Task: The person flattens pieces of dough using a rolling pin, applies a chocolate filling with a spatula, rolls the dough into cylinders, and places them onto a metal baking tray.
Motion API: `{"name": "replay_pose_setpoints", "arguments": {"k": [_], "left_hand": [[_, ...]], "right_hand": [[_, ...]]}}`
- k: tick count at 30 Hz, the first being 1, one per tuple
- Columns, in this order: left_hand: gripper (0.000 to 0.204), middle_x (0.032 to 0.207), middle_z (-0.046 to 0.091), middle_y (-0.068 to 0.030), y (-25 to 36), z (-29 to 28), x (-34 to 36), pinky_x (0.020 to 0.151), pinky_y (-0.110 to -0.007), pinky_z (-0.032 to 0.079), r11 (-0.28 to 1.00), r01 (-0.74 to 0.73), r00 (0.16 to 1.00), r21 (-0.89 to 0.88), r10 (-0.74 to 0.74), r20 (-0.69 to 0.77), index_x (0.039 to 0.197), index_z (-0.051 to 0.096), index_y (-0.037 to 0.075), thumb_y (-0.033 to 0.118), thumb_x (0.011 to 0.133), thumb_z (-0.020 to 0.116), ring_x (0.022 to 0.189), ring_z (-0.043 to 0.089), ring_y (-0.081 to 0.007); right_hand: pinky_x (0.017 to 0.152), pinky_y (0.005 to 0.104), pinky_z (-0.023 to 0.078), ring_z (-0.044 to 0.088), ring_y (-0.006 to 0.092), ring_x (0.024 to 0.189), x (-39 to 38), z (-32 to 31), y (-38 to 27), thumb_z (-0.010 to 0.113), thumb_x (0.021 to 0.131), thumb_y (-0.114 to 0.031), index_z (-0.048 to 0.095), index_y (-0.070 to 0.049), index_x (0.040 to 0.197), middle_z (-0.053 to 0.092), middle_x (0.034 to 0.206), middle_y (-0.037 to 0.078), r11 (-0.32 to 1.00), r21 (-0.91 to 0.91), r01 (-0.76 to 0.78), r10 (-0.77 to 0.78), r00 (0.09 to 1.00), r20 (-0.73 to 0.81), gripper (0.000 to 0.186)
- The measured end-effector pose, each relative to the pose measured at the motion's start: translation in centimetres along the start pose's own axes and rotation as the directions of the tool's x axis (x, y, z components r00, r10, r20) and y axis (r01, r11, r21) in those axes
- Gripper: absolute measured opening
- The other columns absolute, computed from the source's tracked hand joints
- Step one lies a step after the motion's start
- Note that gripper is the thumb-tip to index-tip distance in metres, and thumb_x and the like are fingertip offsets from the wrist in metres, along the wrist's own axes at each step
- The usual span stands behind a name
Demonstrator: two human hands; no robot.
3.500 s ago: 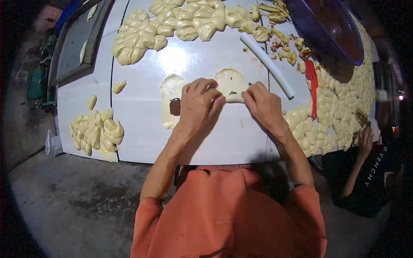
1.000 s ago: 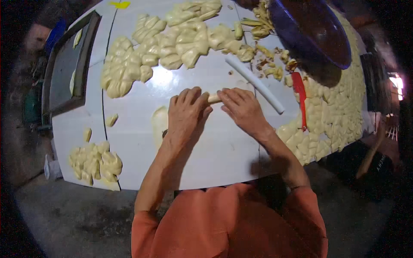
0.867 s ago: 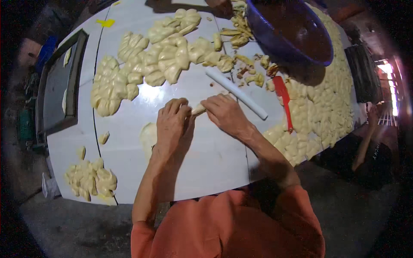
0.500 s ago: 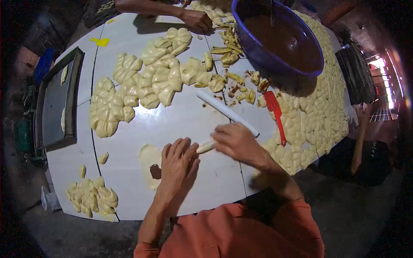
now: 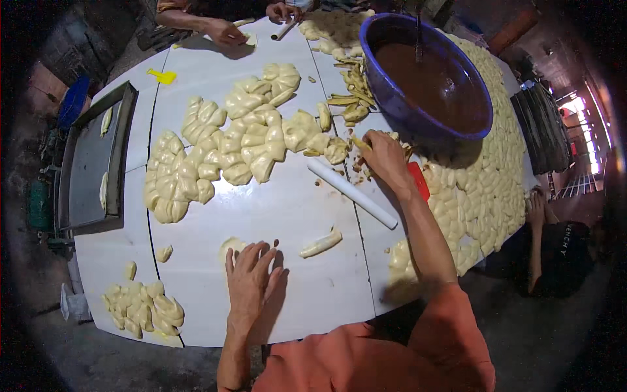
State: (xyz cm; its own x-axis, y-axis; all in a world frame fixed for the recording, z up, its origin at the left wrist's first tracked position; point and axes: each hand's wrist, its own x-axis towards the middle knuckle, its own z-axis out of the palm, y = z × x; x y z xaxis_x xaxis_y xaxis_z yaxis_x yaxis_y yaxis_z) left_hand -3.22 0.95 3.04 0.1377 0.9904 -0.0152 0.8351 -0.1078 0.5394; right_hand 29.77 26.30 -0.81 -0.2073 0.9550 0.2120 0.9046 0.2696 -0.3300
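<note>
My left hand (image 5: 250, 279) rests with spread fingers over a flattened oval of pale dough (image 5: 230, 248), hiding most of it. To its right lies a rolled stick of dough (image 5: 321, 244), touched by neither hand. My right hand (image 5: 390, 162) reaches forward to the scattered fillings. Its fingertips close on a yellowish banana slice (image 5: 360, 143). A white rolling pin (image 5: 353, 194) lies slantwise just left of my right forearm. Partly behind that forearm shows a red spatula (image 5: 418, 181), resting beside the dough pieces.
A purple basin (image 5: 373, 62) of brown chocolate filling stands at the far right, near more banana slices (image 5: 354, 91). Dough lumps (image 5: 241, 134) fill the middle, with many pieces (image 5: 480, 189) on the right. A metal tray (image 5: 122, 157) sits left. A co-worker's hands (image 5: 225, 31) work opposite.
My right hand has left the rolled dough and moved forward to the banana slices. The left hand now covers the chocolate spot on the flat dough. Across the table, the co-worker's hands have shifted.
</note>
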Motion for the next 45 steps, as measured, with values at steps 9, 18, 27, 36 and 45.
{"name": "replay_pose_setpoints", "arguments": {"k": [9,18,27,36,45], "left_hand": [[0.041,0.137,0.062,-0.0131,-0.8,-0.7,-0.8,0.122,-0.064,0.024,1.0,0.021,0.999,-0.02,-0.021,-0.043,0.131,0.067,0.013,0.021,0.092,0.074,0.132,0.056,-0.0334],[0.037,0.133,0.065,-0.0092,-1.1,0.3,-0.2,0.118,-0.062,0.028,1.0,-0.011,0.998,-0.028,0.009,-0.057,0.127,0.07,0.012,0.022,0.092,0.077,0.128,0.06,-0.0286],[0.033,0.128,0.068,-0.0087,-0.5,1.3,2.6,0.112,-0.06,0.035,0.998,-0.059,0.985,0.017,0.061,-0.163,0.124,0.069,0.011,0.022,0.094,0.074,0.121,0.063,-0.0275],[0.023,0.105,0.075,-0.013,1.2,2.3,7.2,0.094,-0.046,0.044,0.989,-0.056,0.982,-0.136,0.029,-0.189,0.11,0.074,0.005,0.016,0.091,0.072,0.104,0.068,-0.0321],[0.018,0.09,0.073,-0.0127,-0.6,4.0,9.1,0.082,-0.046,0.046,0.985,0.008,0.975,-0.174,-0.047,-0.218,0.095,0.08,0.01,0.025,0.091,0.072,0.088,0.069,-0.0311]], "right_hand": [[0.082,0.0433,0.056,0.074,0.033,0.088,1.6,-4.4,-1.4,0.073,0.086,-0.03,0.073,-0.003,0.109,0.077,0.095,0.016,0.959,0.268,-0.095,-0.016,0.923,0.384,0.035],[0.073,0.0277,0.054,0.065,0.0101,0.081,-6.4,-2.0,-10.0,0.078,0.087,-0.015,0.071,0.001,0.099,0.07,0.093,0.005,0.697,0.657,-0.285,-0.048,0.897,0.44,0.021],[0.071,0.0413,0.057,0.072,0.034,0.082,-11.3,-1.7,-8.4,0.072,0.095,-0.016,0.071,-0.011,0.114,0.071,0.114,0.012,0.918,0.326,-0.225,0.25,0.967,-0.038,0.021],[0.089,0.0502,0.052,0.065,0.0374,0.109,-15.8,-6.8,1.8,0.074,0.092,-0.031,0.065,-0.007,0.125,0.069,0.114,0.015,0.785,-0.266,-0.56,0.554,0.826,-0.104,0.042],[0.079,0.0468,0.053,0.071,0.0335,0.087,-16.1,-6.5,3.4,0.078,0.085,-0.032,0.068,-0.008,0.115,0.073,0.095,0.011,0.768,0.029,-0.64,0.637,0.759,-0.13,0.04]]}}
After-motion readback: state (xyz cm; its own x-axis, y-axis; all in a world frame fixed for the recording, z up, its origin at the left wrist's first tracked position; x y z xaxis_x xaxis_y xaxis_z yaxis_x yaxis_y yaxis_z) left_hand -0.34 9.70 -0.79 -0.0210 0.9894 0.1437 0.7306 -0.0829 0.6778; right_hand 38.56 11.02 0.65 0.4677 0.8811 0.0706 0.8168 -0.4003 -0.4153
